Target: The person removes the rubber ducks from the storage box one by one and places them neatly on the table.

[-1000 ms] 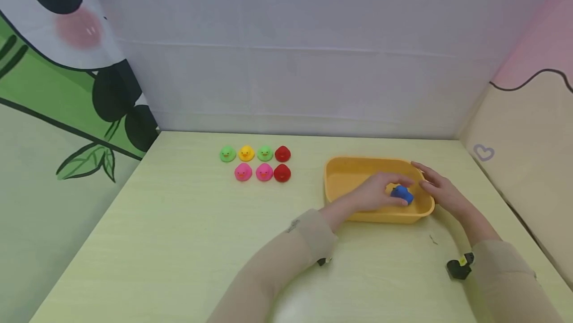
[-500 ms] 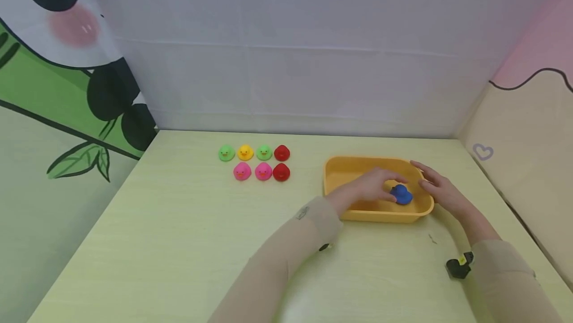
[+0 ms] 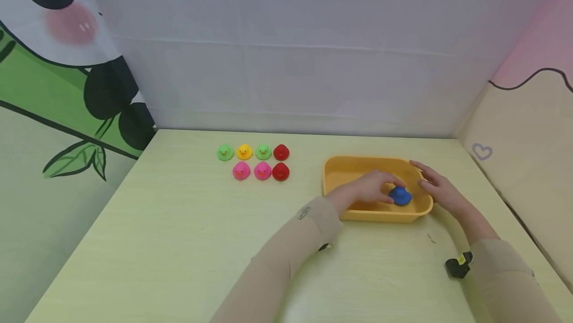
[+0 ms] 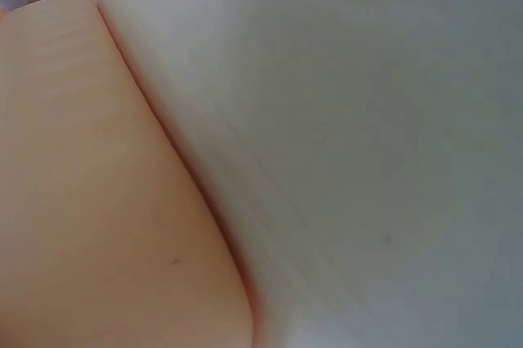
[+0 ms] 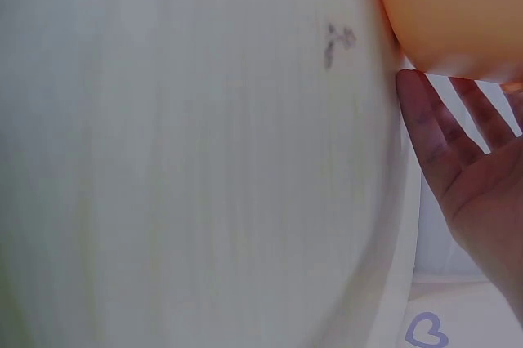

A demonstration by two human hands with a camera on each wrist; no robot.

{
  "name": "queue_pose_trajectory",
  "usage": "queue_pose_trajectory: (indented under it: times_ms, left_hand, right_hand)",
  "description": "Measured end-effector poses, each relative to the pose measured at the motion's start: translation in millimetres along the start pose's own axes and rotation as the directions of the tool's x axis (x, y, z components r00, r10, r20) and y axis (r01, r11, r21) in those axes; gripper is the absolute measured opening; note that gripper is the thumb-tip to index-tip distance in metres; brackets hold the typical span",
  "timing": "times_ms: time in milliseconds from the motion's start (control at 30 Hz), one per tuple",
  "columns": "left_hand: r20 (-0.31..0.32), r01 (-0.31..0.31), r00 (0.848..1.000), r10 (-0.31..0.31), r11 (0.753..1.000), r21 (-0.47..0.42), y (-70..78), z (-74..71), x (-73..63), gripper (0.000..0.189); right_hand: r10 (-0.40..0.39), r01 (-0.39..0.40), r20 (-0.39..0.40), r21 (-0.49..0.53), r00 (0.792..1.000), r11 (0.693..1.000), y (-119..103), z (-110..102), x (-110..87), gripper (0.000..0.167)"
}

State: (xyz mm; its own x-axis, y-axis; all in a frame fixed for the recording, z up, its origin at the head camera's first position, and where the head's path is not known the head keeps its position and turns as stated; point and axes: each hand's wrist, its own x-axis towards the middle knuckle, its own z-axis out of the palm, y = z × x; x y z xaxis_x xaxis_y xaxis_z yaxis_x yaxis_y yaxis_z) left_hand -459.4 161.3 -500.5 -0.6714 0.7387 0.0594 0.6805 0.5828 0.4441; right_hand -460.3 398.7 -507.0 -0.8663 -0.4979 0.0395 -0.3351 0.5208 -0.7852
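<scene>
Inside the yellow tray (image 3: 358, 216), a blue rubber duck (image 3: 400, 196) sits toward the right end. My left hand (image 3: 373, 187) reaches in from the left, thumb and fingers curved round the duck. Part of the duck is behind the fingertips. My right hand (image 3: 440, 192) rests against the right end of the tray, its fingers mostly straight. In the right wrist view, those fingers (image 5: 429, 131) touch the outer tray wall (image 5: 458, 13). The left wrist view shows mostly the tray's outside (image 4: 106, 176); the left hand's grip is out of sight there.
Left of the tray, several rubber ducks stand in two short rows: green (image 3: 225, 152), yellow (image 3: 244, 152), pink (image 3: 241, 170) and red (image 3: 280, 171). A pale wall (image 3: 286, 64) rises behind the table (image 3: 156, 243), with a side wall (image 3: 528, 154) at right.
The left hand first drew its fingers back to the left of the duck, then brought them in closer round it. The right hand stays at the tray's end.
</scene>
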Motion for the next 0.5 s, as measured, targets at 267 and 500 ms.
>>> queue_pose_trajectory:
  times_ms: [267, 500]
  left_hand:
    - [-0.005, -0.024, 1.000, 0.024, 1.000, 0.004, -0.7, -0.8, -1.1, 0.041]
    - [0.001, -0.019, 1.000, 0.019, 0.999, -0.049, 0.4, -1.4, -3.1, 0.033]
  right_hand:
    - [-0.013, 0.013, -0.004, -0.006, 1.000, 1.000, -0.8, -0.3, -0.2, 0.054]
    - [0.003, -0.003, -0.006, -0.006, 1.000, 1.000, 1.2, 0.2, 0.0, 0.054]
